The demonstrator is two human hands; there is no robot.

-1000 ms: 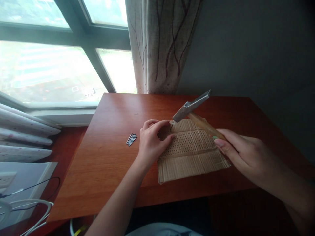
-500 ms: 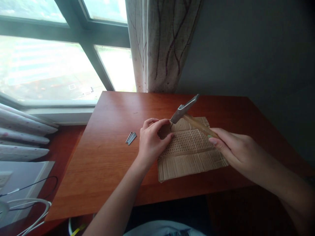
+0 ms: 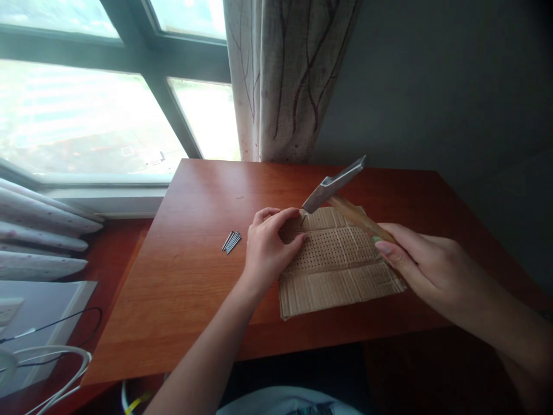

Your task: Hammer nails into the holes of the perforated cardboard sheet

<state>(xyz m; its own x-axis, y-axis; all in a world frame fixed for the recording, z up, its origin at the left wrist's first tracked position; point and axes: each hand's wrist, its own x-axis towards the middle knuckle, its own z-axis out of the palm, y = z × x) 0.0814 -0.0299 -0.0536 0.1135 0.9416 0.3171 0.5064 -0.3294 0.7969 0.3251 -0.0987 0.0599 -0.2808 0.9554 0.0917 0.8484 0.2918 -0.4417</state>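
A piece of brown cardboard [image 3: 341, 271] full of small punched holes lies on the wooden table [image 3: 190, 288]. My left hand [image 3: 270, 248] rests on its left edge, fingers pinched round a nail [image 3: 302, 219] that stands at the cardboard's far left corner. My right hand [image 3: 421, 268] grips the wooden handle of a hammer [image 3: 334, 185]. The metal head hangs just above and to the right of the nail.
A small bunch of loose nails [image 3: 231, 241] lies on the table left of my left hand. A patterned curtain [image 3: 280, 80] and a window [image 3: 86, 109] stand behind. White cables [image 3: 47, 363] and a grey wall sit at lower left and right.
The hammer head came down onto the nail half a second ago and has risen again, back to about where it was a second ago. My left hand has stayed put.
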